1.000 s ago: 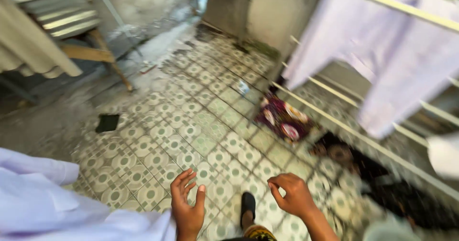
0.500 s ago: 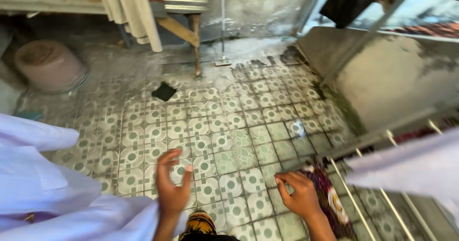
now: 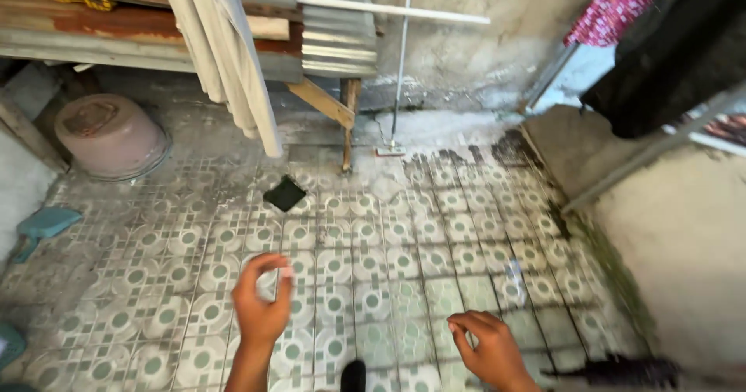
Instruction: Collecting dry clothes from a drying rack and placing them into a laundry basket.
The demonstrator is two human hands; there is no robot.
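Note:
My left hand hangs in front of me over the patterned floor tiles, fingers curled loosely with nothing in them. My right hand is lower and to the right, fingers bent inward, also holding nothing. The tip of a dark shoe shows at the bottom edge between the two hands. A small dark flat object lies on the tiles ahead of my left hand.
An upturned pinkish basin sits at the back left near a teal scoop. Corrugated sheets rest on a wooden stand. A dark garment and a red patterned cloth hang upper right beside a concrete wall.
The view has swung left and up: the lilac garments and the drying rack have left the frame, and the basin and shelf came into view. Both hands stayed empty.

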